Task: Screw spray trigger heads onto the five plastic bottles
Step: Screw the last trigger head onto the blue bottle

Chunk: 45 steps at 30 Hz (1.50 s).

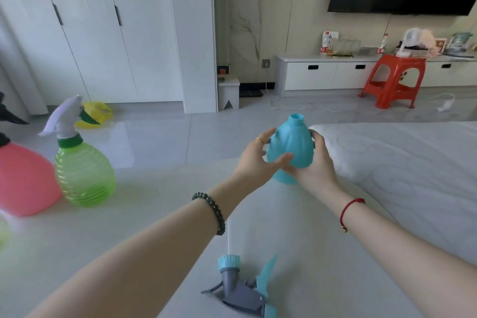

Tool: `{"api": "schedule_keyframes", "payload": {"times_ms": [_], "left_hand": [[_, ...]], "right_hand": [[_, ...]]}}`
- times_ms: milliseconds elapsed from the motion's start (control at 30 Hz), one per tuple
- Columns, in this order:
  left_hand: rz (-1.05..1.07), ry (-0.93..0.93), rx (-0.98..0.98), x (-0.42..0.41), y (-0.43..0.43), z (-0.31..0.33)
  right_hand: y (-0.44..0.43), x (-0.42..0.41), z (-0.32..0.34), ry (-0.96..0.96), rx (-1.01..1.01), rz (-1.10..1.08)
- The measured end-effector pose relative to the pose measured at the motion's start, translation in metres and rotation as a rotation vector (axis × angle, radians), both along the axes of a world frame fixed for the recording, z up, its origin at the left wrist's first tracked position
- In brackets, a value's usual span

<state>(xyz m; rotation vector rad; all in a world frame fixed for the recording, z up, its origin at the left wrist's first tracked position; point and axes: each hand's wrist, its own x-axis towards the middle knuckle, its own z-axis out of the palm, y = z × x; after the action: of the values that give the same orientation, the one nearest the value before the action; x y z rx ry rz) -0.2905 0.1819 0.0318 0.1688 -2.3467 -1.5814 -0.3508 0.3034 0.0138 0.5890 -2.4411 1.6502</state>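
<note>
A blue plastic bottle (pixel 293 144) with a bare threaded neck stands upright at the middle of the white table (pixel 154 214). My left hand (pixel 255 160) wraps its left side, thumb across the front. My right hand (pixel 313 162) grips its right side and lower front. A grey and blue spray trigger head (pixel 242 289) lies loose on the table near me, its clear tube pointing away. At the left stand a green ribbed bottle (pixel 84 173) with a white trigger head (pixel 64 119) on it and a pink bottle (pixel 23 178) with a dark top at the frame's edge.
A white quilted cushion (pixel 400 162) lies on the right, touching the blue bottle's far side. Beyond the table's far edge is tiled floor with a yellow object (pixel 95 115), a red stool (pixel 395 80) and a cable. White cabinets line the back wall.
</note>
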Motion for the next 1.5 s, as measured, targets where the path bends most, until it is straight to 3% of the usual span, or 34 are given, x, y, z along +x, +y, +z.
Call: {"api": "schedule_keyframes", "payload": {"times_ms": [233, 467, 633, 833, 933, 1067, 1200, 1267, 1367, 1500], "left_hand": [[0.08, 0.13, -0.034, 0.089, -0.043, 0.039], [0.173, 0.04, -0.121, 0.199, -0.078, 0.024], [0.219, 0.007, -0.122, 0.243, -0.083, 0.005], [0.267, 0.004, -0.045, 0.26, -0.09, -0.007], [0.298, 0.009, -0.01, 0.265, -0.089, -0.018], [0.32, 0.029, 0.002, 0.266, -0.084, -0.025], [0.319, 0.044, 0.017, 0.265, -0.084, -0.028], [0.315, 0.047, 0.018, 0.265, -0.085, -0.03], [0.318, 0.054, 0.028, 0.264, -0.084, -0.032], [0.315, 0.061, 0.055, 0.263, -0.083, -0.032]], "right_hand": [[-0.041, 0.091, 0.036, 0.052, -0.153, 0.227], [-0.071, 0.184, 0.02, -0.057, -0.086, 0.559], [-0.056, 0.205, 0.005, -0.017, 0.226, 0.664], [-0.012, 0.193, -0.015, 0.145, 0.733, 0.458], [0.001, 0.19, -0.02, 0.159, 0.812, 0.439], [0.001, 0.189, -0.002, 0.223, 0.724, 0.476], [-0.021, 0.189, 0.062, 0.163, 0.222, 0.369], [-0.033, 0.188, 0.104, 0.162, 0.065, 0.387], [-0.047, 0.19, 0.162, 0.218, 0.027, 0.489], [-0.058, 0.194, 0.205, 0.182, 0.139, 0.582]]}}
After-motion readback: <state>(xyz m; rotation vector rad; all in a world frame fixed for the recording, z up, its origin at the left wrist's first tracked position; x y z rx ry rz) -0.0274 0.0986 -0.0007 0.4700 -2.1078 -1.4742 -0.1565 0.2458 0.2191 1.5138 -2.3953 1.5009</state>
